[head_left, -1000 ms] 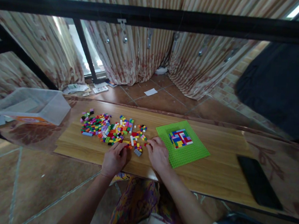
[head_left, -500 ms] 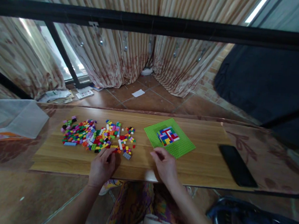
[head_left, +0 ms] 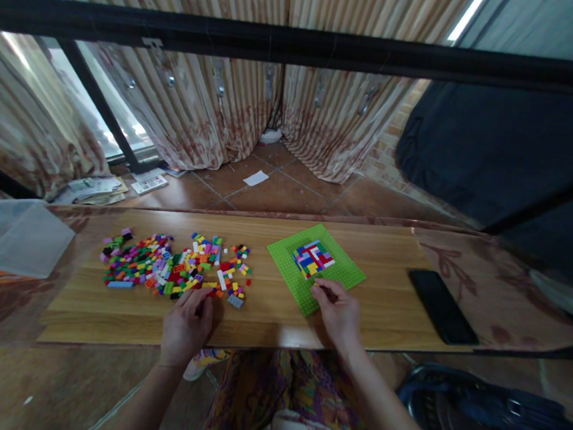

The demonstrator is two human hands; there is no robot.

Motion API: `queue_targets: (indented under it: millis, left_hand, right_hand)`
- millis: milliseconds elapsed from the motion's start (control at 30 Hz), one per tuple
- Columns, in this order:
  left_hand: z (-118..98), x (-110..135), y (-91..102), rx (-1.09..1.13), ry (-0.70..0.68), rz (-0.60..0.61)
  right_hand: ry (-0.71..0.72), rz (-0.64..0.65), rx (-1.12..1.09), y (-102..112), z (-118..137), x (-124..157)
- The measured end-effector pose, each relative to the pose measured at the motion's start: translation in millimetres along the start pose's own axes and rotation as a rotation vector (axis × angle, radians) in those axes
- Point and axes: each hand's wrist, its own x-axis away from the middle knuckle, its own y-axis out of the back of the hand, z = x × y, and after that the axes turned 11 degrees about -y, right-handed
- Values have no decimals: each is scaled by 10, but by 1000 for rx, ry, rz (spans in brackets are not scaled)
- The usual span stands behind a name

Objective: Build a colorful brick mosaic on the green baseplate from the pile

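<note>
- Left hand (head_left: 187,323): palm down on the worktop (head_left: 393,251), fingers loosely bent, tips touching the near edge of the pile of loose bricks (head_left: 166,271). I cannot tell whether it has hold of any brick.
- Right hand (head_left: 341,310): at the near edge of the green baseplate (head_left: 344,273), thumb and forefinger pinched together over the plate's rim. What sits between them, if anything, is too small to tell.
- Baseplate lies flat, turned corner-on, right of the pile and apart from it.
- Block of joined bricks (head_left: 313,257) in red, white, blue and yellow is fixed near the plate's middle, just beyond the right fingertips.
- Grey brick (head_left: 235,300) lies at the pile's near right fringe, between the hands.
- Black phone (head_left: 442,305) lies flat, well right of the plate.
- Translucent container (head_left: 13,238) stands at the far left.
</note>
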Motion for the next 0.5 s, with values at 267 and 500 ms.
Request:
queue_targets:
  millis: [267, 500]
  left_hand:
    - [24, 18, -18, 8, 10, 11]
    - [33, 19, -23, -12, -1, 16]
  right_hand:
    - [197, -48, 147, -34, 137, -95]
    - [291, -96, 322, -119, 142, -126]
